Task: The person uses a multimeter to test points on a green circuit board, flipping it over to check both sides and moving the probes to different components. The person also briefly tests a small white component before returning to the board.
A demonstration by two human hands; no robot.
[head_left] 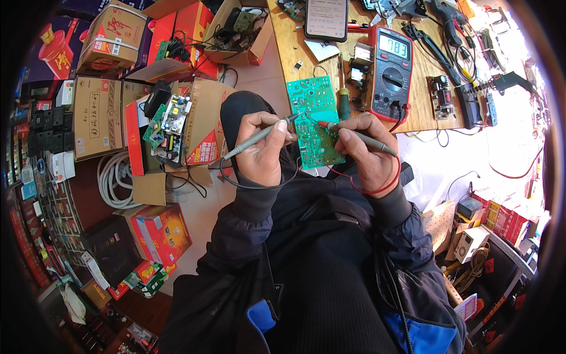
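Observation:
A green circuit board (318,141) sits partly over the wooden table's near edge, above my lap, solder side up. My left hand (259,147) is closed round a grey test probe (254,141) with a black lead; its tip points at the board's middle. In my right hand (367,153) is a second grey test probe (368,140), with a red collar and a red lead, its tip close beside the first. Whether the tips touch the board I cannot tell. The red and grey multimeter (391,74) stands to the right with its display lit.
On the wooden table (289,44) lie a phone (326,20), a screwdriver (344,97), wire strippers (433,53) and a soldering iron (501,82). Open cartons of circuit boards (171,127) stand on the floor at left, near a coiled white cable (115,183).

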